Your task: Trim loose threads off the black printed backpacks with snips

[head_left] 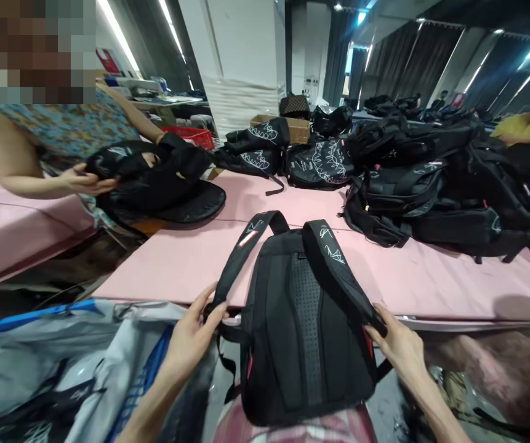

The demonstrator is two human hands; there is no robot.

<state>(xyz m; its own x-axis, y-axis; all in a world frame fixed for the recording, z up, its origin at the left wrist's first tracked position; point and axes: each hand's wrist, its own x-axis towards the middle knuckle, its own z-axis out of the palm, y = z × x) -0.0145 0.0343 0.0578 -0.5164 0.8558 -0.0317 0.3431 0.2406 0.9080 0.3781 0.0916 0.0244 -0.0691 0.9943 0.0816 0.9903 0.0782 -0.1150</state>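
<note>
A black backpack (308, 326) faces me with its padded back panel, its lower end over my lap and its top against the pink table edge. White scribble-like prints mark both shoulder straps. My left hand (200, 320) is closed around the lower part of the left strap (239, 258). On the other side, my right hand (396, 338) pinches the lower end of the right strap (338, 264). Both straps are spread outward from the bag. The front of the backpack is hidden from me.
Black backpacks (398, 184) are heaped along the far right of the pink table (176, 264). At left, a co-worker (75, 135) handles another black bag (163, 178). Grey and blue plastic sheeting (84, 344) lies below on my left. A red crate (193, 136) stands farther back.
</note>
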